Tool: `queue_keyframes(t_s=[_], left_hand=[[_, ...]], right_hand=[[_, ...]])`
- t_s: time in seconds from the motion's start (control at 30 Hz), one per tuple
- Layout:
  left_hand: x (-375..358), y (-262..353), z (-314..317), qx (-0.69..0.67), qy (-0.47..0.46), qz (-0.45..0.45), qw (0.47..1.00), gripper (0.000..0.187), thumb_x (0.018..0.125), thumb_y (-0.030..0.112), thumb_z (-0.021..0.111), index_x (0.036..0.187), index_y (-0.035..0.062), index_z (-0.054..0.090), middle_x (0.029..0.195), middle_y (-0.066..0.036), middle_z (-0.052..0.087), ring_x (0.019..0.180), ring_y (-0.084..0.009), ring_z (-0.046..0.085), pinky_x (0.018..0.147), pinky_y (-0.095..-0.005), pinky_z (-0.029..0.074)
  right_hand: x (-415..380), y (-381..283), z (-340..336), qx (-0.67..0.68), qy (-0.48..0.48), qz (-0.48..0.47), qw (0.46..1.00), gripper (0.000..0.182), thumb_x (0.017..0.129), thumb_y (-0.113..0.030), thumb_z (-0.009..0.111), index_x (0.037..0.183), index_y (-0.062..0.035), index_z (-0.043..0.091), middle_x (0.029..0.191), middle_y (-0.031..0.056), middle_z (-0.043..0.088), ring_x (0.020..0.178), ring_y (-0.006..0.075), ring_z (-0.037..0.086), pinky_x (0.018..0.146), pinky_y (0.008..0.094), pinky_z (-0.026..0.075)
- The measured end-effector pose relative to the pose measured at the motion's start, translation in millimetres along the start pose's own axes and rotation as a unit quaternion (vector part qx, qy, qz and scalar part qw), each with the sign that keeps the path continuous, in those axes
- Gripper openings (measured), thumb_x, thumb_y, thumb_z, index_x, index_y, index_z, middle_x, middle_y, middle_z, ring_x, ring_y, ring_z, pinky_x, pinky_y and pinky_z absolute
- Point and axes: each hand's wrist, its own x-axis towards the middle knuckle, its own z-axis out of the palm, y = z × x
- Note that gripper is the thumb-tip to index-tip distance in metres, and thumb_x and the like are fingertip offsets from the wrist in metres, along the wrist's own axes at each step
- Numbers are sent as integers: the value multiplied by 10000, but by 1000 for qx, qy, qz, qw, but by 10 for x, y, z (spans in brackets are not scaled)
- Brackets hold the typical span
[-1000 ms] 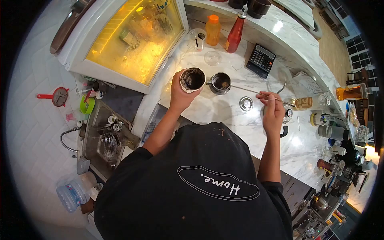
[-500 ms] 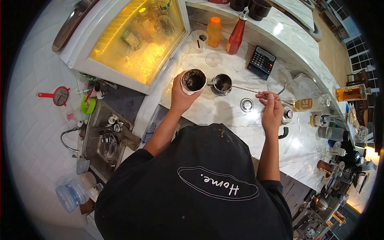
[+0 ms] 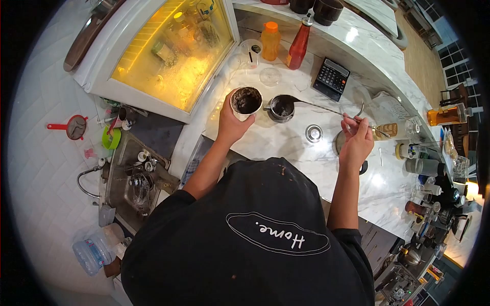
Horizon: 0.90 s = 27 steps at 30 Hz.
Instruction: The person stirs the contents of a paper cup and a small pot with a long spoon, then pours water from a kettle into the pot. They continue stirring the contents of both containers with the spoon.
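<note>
My left hand (image 3: 236, 125) is wrapped around a pale paper cup (image 3: 234, 106), its inside coated with something dark. To the right of the cup stands a small metal pitcher (image 3: 280, 116) with dark, thick residue inside. Between the fingers of my right hand (image 3: 357, 137) is the thin handle of a long bar spoon (image 3: 326, 108). Its dark-coated bowl is raised at the pitcher's right rim. On the counter between pitcher and right hand sits a round metal lid (image 3: 314, 133).
A black calculator (image 3: 332, 77), a red sauce bottle (image 3: 300, 47) and an orange bottle (image 3: 271, 43) stand farther back. A lit glass-front cabinet (image 3: 168, 56) is at the left, above a sink (image 3: 122, 178). Several bottles and jars line the right side.
The spoon's bowl has come up out of the pitcher to its right rim, coated dark. My right hand has moved slightly right. My left hand still holds the cup in nearly the same place.
</note>
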Motion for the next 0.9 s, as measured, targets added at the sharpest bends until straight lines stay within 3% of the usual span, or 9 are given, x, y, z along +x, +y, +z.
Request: queue_keyframes(t_s=[0.33, 0.53, 0.7, 0.8, 0.9], left_hand=[[47, -3, 19, -21, -32, 5, 999, 842, 736, 53, 841, 1479, 39, 444, 1344, -174, 640, 1278, -271, 635, 1094, -381, 490], [124, 203, -3, 19, -72, 47, 996, 823, 728, 82, 850, 1466, 62, 486, 1335, -160, 646, 1272, -286, 628, 1090, -395, 488], [290, 587, 27, 88, -130, 84, 984, 817, 718, 106, 880, 1446, 72, 510, 1301, -144, 679, 1228, -275, 666, 1054, -381, 514], [492, 758, 119, 67, -174, 92, 978, 854, 680, 146, 889, 1450, 139, 520, 1300, -125, 676, 1224, -368, 614, 1060, -451, 485], [743, 889, 266, 41, -219, 107, 969, 839, 673, 140, 891, 1430, 140, 528, 1280, -129, 686, 1192, -364, 636, 1050, -440, 496]], right_hand=[[-2, -190, 23, 22, 3, -25, 999, 345, 1136, -303, 485, 1111, 39, 524, 856, 167, 732, 1073, 375, 721, 956, 443, 581], [-111, -436, 115, 67, -4, -48, 997, 338, 1131, -283, 499, 1051, 37, 572, 830, 169, 735, 1010, 365, 746, 988, 454, 558], [-46, -678, 215, 11, -63, -112, 992, 334, 1127, -263, 515, 1032, 47, 594, 871, 181, 739, 980, 326, 753, 909, 372, 567], [49, -861, 351, -34, -108, -148, 982, 324, 1122, -238, 525, 1029, 60, 613, 905, 194, 744, 938, 291, 756, 868, 330, 560], [251, -1025, 516, -85, -163, -189, 965, 332, 1104, -219, 558, 1013, 84, 660, 915, 197, 757, 882, 234, 754, 832, 301, 555]])
